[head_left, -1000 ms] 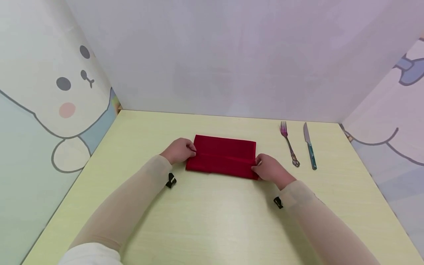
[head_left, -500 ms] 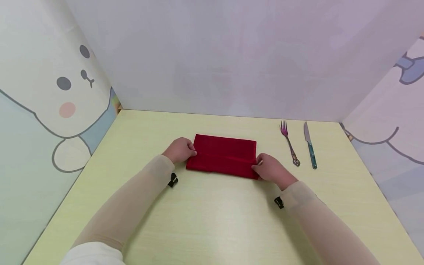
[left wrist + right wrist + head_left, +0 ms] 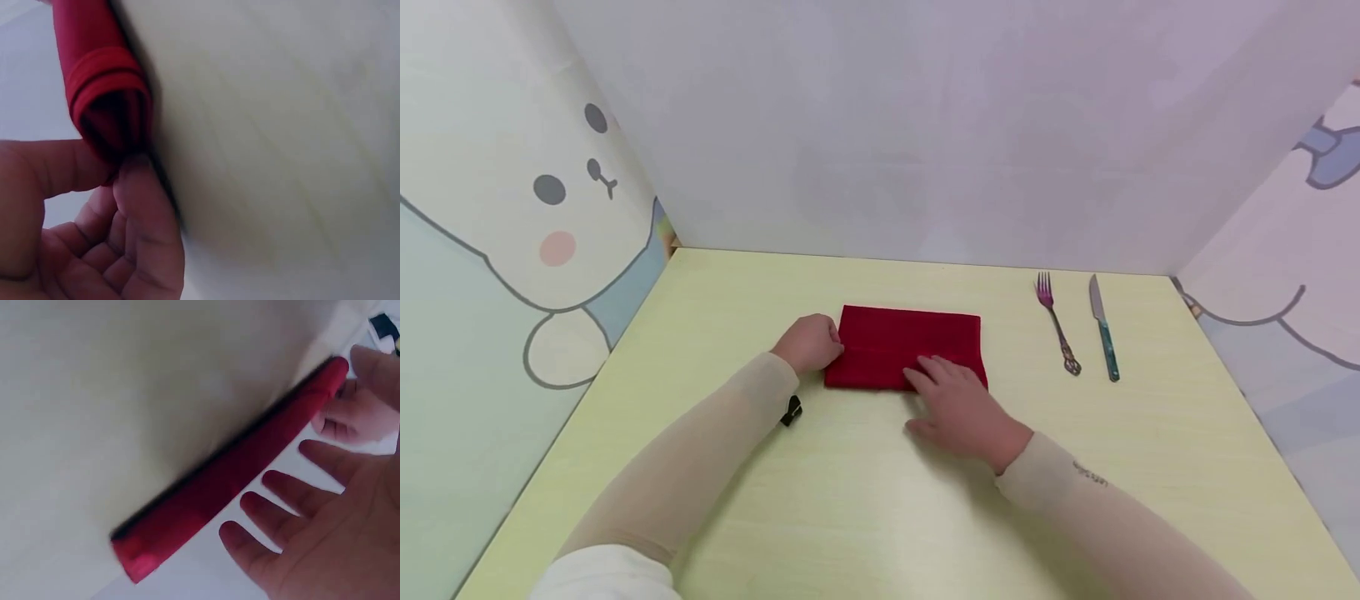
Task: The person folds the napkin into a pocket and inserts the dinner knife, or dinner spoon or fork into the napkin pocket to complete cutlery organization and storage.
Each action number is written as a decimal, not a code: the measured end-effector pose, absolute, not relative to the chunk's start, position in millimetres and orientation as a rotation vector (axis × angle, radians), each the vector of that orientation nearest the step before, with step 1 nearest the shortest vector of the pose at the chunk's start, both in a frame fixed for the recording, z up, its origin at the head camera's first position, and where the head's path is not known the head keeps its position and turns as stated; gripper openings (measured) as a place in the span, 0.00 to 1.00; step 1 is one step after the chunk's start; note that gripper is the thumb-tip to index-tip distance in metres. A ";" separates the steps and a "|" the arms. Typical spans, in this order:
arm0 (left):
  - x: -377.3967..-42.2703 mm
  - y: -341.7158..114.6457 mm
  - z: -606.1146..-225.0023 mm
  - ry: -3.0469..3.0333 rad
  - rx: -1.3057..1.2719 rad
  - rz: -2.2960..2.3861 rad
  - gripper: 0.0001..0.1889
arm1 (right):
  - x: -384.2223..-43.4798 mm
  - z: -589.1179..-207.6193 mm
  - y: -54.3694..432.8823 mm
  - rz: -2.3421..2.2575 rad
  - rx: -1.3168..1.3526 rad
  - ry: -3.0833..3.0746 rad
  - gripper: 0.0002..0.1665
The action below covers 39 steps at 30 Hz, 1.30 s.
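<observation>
Crosswise on the table [image 3: 865, 508], the red cloth [image 3: 891, 327] is being pinched at its left end by the left hand [image 3: 807, 343], its near edge being overhung by the right hand [image 3: 964, 410], fingers spread and empty.

The right grip [image 3: 962, 408] hides part of the near edge of the red cloth [image 3: 891, 337] beneath it; whether its fingertips touch the fabric is unclear. Further back from that grip, lettering [image 3: 1090, 475] on the right sleeve [image 3: 1127, 525] is too small to read. Just behind the left grip [image 3: 810, 342], the left sleeve [image 3: 688, 458] partly hides a small black object [image 3: 791, 411]. Both sleeves are cut off by the bottom edge.
</observation>
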<state>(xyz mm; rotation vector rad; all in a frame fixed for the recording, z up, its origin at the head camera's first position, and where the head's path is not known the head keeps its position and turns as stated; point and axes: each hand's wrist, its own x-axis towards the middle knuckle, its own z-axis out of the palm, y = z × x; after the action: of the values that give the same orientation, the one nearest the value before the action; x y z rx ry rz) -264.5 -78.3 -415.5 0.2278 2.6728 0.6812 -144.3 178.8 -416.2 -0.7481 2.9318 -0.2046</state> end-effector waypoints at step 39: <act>-166.7 -84.3 -422.3 2.670 1.078 -0.008 0.43 | -136.3 -437.9 185.3 -0.045 -0.691 2.755 0.56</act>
<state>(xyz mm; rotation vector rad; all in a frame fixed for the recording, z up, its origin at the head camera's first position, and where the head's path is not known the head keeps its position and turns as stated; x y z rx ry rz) -166.7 -84.3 -422.3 1.0780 2.6699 -0.0076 -136.3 185.3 -437.9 -0.6908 2.7549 -0.0449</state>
